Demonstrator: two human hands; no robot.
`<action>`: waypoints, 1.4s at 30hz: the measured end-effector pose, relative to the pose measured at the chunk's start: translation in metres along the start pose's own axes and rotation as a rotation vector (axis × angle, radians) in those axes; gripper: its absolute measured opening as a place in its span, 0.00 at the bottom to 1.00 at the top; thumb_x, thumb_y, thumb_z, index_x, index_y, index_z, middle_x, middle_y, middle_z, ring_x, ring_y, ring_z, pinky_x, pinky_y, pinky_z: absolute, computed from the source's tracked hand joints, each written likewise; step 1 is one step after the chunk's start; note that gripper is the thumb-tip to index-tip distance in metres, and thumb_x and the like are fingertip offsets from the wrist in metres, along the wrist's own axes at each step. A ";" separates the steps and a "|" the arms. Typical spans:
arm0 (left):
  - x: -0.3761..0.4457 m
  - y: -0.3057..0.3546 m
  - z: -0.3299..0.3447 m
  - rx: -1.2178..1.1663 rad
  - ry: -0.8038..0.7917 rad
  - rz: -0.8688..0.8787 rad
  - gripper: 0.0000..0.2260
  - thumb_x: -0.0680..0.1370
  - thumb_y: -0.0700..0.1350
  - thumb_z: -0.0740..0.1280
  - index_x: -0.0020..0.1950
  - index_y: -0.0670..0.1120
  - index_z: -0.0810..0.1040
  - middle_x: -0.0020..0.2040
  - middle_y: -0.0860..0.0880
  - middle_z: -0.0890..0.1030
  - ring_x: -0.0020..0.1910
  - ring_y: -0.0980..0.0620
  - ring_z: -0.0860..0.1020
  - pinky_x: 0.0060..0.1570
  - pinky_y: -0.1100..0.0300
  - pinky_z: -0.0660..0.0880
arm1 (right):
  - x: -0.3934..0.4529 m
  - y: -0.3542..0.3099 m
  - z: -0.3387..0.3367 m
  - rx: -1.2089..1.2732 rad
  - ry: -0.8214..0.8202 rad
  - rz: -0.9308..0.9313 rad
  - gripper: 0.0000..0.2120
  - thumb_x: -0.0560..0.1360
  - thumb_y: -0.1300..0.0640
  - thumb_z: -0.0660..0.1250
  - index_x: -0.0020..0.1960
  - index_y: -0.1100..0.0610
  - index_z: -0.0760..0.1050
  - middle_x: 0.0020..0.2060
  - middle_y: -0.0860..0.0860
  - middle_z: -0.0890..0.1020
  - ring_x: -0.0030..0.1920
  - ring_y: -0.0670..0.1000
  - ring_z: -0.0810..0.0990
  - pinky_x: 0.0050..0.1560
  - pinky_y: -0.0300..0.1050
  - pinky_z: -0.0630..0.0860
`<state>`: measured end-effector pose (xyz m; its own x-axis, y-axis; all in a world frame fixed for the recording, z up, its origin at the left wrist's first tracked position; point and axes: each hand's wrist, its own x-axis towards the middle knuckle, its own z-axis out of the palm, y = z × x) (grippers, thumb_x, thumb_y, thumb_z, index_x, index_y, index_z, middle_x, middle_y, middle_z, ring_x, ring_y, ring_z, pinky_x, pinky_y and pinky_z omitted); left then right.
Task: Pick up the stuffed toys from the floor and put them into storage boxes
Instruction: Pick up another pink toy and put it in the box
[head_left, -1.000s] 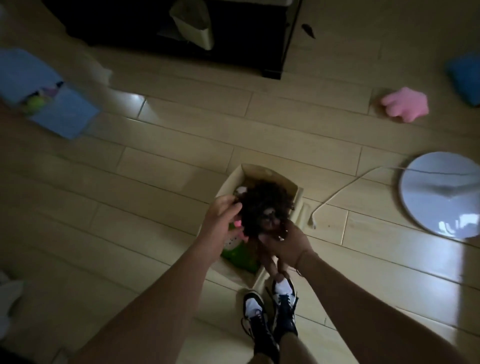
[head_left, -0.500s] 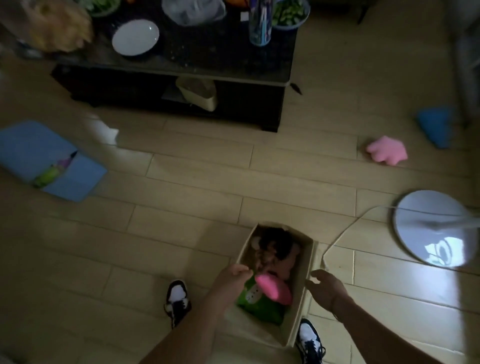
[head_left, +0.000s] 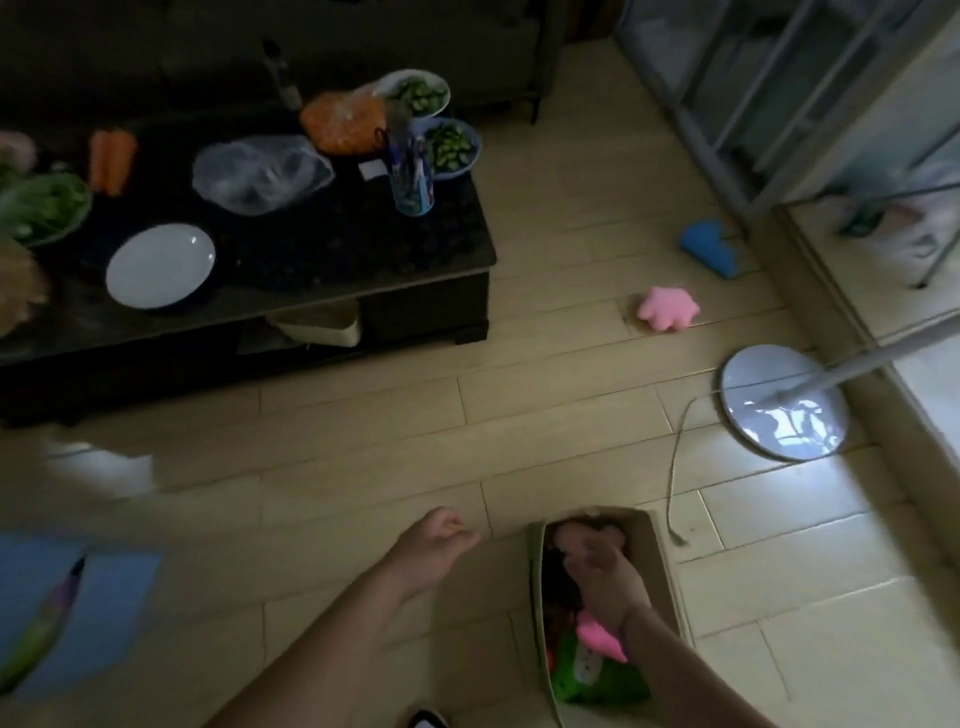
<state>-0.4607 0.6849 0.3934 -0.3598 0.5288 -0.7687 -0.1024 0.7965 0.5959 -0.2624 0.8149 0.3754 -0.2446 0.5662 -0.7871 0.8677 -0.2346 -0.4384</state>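
Cardboard storage box (head_left: 657, 561) on the floor, lower right, holds a dark toy, a pink toy (head_left: 597, 636) and a green toy (head_left: 597, 680). Right hand (head_left: 605, 574) above the box – fingers loosely curled, gripping nothing. Left hand (head_left: 434, 545) just beside the box, over bare floor, fingers relaxed, empty. Pink stuffed star (head_left: 667, 307) and blue toy (head_left: 709, 248) lie on the floor, well apart from the box, near a fan base (head_left: 784, 400).

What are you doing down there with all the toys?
A person is tidying stuffed toys into a cardboard box on the floor. The right hand hovers over the toys inside it, and the left hand hangs loose beside it, holding nothing. A pink stuffed toy and a blue one lie on the floor farther off, not yet picked up.
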 end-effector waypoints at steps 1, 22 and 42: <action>0.009 0.019 0.001 0.017 -0.027 0.020 0.17 0.78 0.52 0.65 0.64 0.48 0.71 0.62 0.48 0.77 0.52 0.52 0.75 0.52 0.60 0.72 | 0.000 -0.009 -0.005 0.026 0.018 -0.006 0.14 0.76 0.49 0.65 0.61 0.50 0.73 0.56 0.52 0.80 0.55 0.54 0.79 0.58 0.53 0.78; 0.233 0.389 -0.072 0.325 -0.156 0.115 0.12 0.76 0.48 0.68 0.58 0.47 0.74 0.56 0.46 0.77 0.49 0.51 0.76 0.54 0.56 0.74 | 0.196 -0.245 -0.238 0.525 0.223 0.054 0.22 0.76 0.53 0.68 0.68 0.54 0.69 0.47 0.53 0.82 0.39 0.51 0.82 0.34 0.40 0.71; 0.569 0.715 0.123 0.545 -0.345 0.010 0.03 0.76 0.46 0.63 0.46 0.51 0.76 0.42 0.49 0.79 0.37 0.52 0.75 0.31 0.64 0.67 | 0.468 -0.272 -0.509 0.949 0.279 0.374 0.15 0.77 0.58 0.66 0.62 0.60 0.73 0.40 0.56 0.80 0.32 0.52 0.76 0.28 0.39 0.67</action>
<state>-0.6247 1.5917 0.3534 -0.0300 0.5286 -0.8484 0.4174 0.7778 0.4699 -0.3921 1.5458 0.3470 0.1808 0.4632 -0.8676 0.1437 -0.8851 -0.4426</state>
